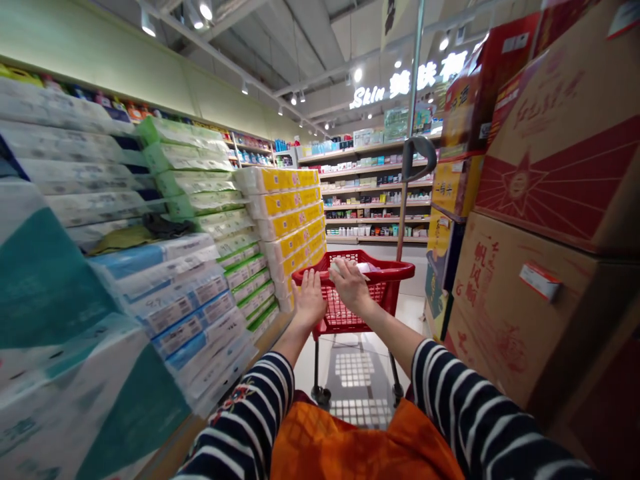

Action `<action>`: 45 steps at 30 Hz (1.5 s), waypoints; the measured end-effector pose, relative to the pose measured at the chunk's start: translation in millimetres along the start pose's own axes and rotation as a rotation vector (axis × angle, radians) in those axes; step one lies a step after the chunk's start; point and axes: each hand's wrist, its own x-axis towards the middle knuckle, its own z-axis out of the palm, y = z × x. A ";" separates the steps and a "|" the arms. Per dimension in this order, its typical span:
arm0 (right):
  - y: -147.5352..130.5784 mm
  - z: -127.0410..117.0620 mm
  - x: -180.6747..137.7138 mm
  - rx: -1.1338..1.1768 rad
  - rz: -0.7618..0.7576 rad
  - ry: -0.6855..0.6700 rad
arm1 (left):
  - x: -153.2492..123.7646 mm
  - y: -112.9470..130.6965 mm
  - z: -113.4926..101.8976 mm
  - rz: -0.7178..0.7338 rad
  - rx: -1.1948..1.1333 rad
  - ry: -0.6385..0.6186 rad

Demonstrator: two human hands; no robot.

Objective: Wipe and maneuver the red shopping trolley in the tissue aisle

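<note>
Ahead of me stands a red shopping cart (pixel 350 319) with a mesh basket. My left hand (pixel 311 299) lies over the left part of its red handle, fingers close together across the bar. To its right, my right hand (pixel 353 288) is bent over the same bar. Under and between its fingers shows a pale green-white item (pixel 336 267), too small to name. Something pale and pinkish (pixel 367 267) lies just beyond that hand, inside the basket; the fingers hide part of it.
Stacked tissue packs (pixel 195 300) line the left side, with yellow-and-white packs (pixel 293 207) farther on. Large cardboard cartons (pixel 510 307) rise close on the right. A metal pole (pixel 404 213) stands near the cart's right side. Shelves of small goods (pixel 373 239) cross the back.
</note>
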 end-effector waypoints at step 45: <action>53.3 -19.6 -31.8 -0.027 0.142 0.039 | -1.7 -4.5 4.8 0.044 -0.043 0.061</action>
